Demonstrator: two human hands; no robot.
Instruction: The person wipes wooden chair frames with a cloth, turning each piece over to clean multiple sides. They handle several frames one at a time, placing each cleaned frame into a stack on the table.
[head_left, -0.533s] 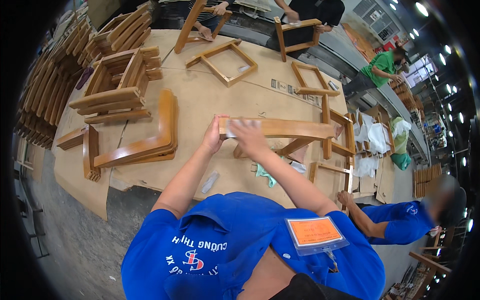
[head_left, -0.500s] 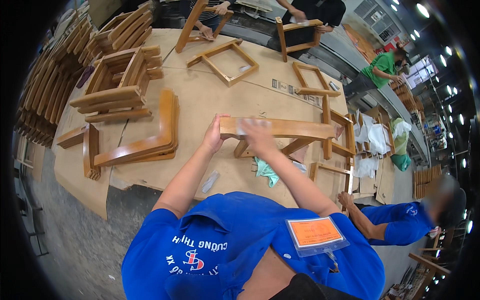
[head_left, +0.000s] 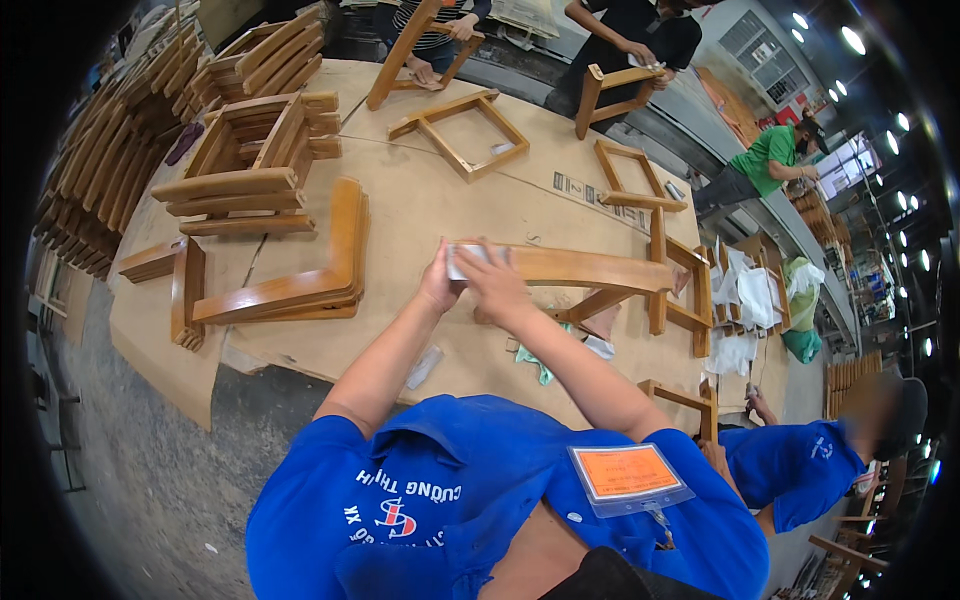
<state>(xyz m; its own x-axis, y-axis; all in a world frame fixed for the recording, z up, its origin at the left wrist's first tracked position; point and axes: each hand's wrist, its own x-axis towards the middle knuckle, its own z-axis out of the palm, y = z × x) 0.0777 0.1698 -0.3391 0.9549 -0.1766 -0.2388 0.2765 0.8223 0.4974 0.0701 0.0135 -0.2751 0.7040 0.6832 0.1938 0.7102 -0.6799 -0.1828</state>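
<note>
My left hand (head_left: 438,282) is closed round the left end of a brown wooden chair frame (head_left: 590,268), whose long, slightly curved rail lies crosswise before me. Close beside it, my right hand (head_left: 497,288) presses a whitish folded sheet (head_left: 467,261), like sandpaper, flat against the rail's top near that end. The fingers lie over the sheet and cover part of it. Under the rail, the frame's other members are partly hidden by my right forearm. A mint-green cloth (head_left: 540,362) and a pale strip (head_left: 425,367) lie on the cardboard-covered table (head_left: 420,190) nearer my body.
Stacked L-shaped pieces (head_left: 335,260) and piled frames (head_left: 250,175) stand on the left. Another frame (head_left: 470,135) lies toward the far side, where two people handle frames. At right, a blue-shirted person (head_left: 790,465) works near a smaller frame (head_left: 690,405).
My right hand has slid the whitish sheet left along the rail, up to my left hand. The blue-shirted person has drawn a frame nearer the table's right edge.
</note>
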